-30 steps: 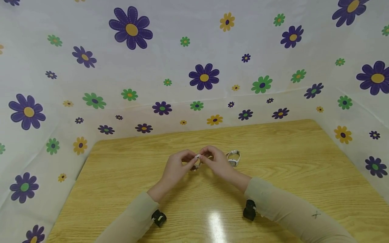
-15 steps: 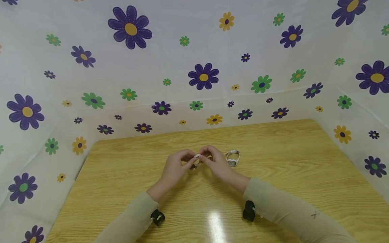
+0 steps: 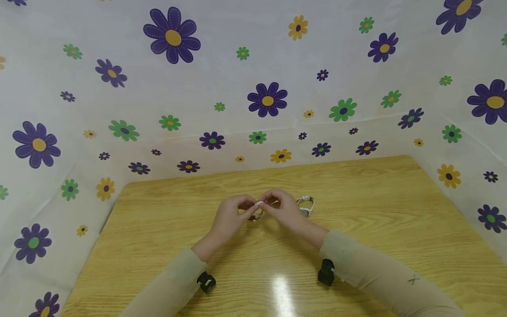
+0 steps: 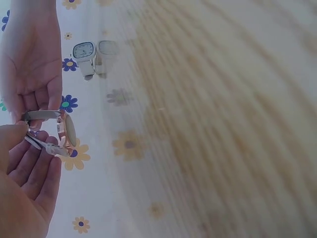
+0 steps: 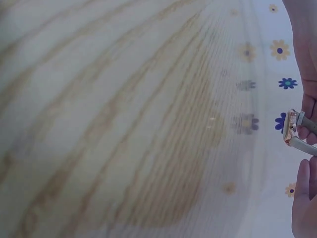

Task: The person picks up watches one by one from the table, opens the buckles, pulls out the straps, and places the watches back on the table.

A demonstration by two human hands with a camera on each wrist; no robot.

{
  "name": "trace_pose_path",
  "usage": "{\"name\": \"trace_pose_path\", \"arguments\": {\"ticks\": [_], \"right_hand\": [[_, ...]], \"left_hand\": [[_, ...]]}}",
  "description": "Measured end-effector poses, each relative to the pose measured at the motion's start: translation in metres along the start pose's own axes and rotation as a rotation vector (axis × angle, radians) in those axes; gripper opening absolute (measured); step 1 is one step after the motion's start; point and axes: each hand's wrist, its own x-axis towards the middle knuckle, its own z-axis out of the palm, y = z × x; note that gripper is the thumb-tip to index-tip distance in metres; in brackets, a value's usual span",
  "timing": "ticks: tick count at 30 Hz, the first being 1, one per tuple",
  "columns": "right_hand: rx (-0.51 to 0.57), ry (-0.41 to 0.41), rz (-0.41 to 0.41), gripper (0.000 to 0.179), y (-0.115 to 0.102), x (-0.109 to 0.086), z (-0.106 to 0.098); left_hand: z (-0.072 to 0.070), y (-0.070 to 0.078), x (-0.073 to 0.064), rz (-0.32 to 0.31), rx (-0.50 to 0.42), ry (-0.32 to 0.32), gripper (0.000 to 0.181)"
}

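Note:
Both hands meet over the middle of the table around one wristwatch [image 3: 255, 216], which has a rose-gold case [image 4: 70, 131] and a white strap [image 4: 42, 115]. The left hand [image 3: 229, 215] pinches one strap end between thumb and finger. Opposite it, the right hand [image 3: 285, 211] pinches the other end, so the strap makes a loop with the case hanging at the bottom. Fingertips hide where the strap ends come together. Just beyond the right hand stands a second wristwatch [image 3: 306, 212], white with a squarish dial, its strap forming a loop.
The wood-grain table [image 3: 356, 193] has a glossy top that mirrors the second watch and the flowers. A white flower-print sheet [image 3: 222, 79] encloses it at the back and both sides. Black wrist cameras sit on both sleeves.
The hands keep nearly the same place and grip on the watch, with only slight finger movement. The whole view shifts a little with the head.

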Motion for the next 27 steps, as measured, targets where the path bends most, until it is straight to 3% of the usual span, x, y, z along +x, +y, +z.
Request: {"name": "trace_pose_path", "arguments": {"ticks": [18, 22, 27], "right_hand": [[0.101, -0.019, -0.046, 0.016, -0.0012, -0.0008, 0.001], [0.097, -0.032, -0.055, 0.015, -0.001, -0.0022, 0.0018], [0.076, -0.039, -0.053, 0.016, -0.0003, -0.0022, 0.0024]], "left_hand": [[0.0006, 0.0028, 0.001, 0.019, 0.046, 0.042, 0.007], [0.001, 0.0031, 0.0005, 0.041, 0.061, 0.054, 0.006], [0.0011, 0.0029, -0.0013, 0.023, 0.03, 0.041, 0.007]]}}
